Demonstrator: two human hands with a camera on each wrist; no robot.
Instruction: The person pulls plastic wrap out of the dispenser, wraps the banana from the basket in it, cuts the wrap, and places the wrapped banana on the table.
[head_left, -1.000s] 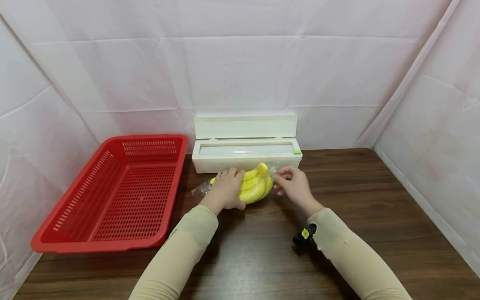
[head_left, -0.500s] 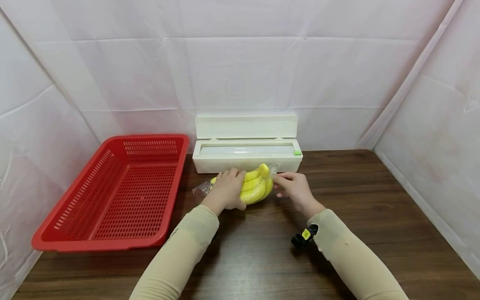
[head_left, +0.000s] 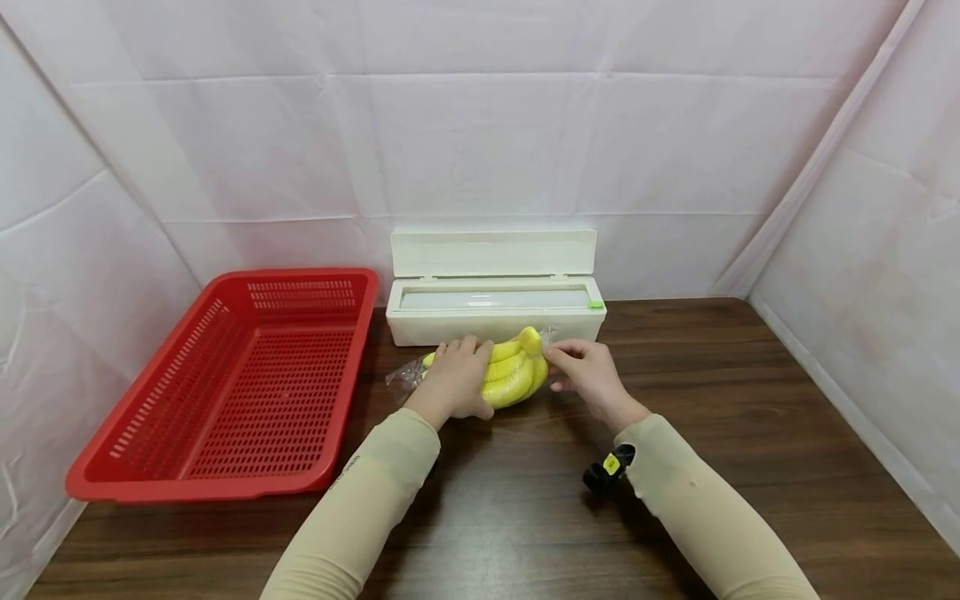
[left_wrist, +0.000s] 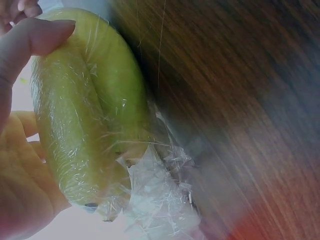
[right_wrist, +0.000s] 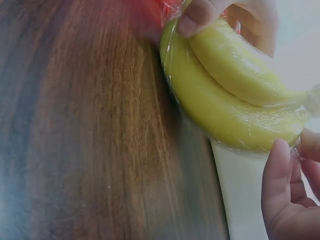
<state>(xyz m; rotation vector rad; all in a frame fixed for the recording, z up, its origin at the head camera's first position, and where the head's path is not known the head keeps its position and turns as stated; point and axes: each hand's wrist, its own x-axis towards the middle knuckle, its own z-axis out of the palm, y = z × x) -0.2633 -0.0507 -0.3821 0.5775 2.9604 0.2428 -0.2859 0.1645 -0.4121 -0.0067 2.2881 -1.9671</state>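
A bunch of yellow bananas (head_left: pixel 513 379), wrapped in clear cling film, lies on the brown table in front of the white box. My left hand (head_left: pixel 456 379) grips its left part, thumb on the near side and fingers over the far side. Past that hand a crumpled tail of cling film (left_wrist: pixel 160 195) sticks out beyond the banana tips. At the stem end my right hand (head_left: pixel 592 379) pinches the loose film between thumb and fingers. Tight, shiny film over the bananas (right_wrist: pixel 235 95) shows in the right wrist view.
Behind the bananas stands a white cling film dispenser (head_left: pixel 491 328), its lid raised and a green slider (head_left: pixel 595 305) at its right end. A red perforated basket (head_left: pixel 348 367) sits on the left. White cloth walls (head_left: pixel 480 150) enclose the table (head_left: pixel 712 400).
My right hand's fingers have shifted slightly at the stem end, and the film tuft there now shows smaller. My left hand keeps its grip on the bananas.
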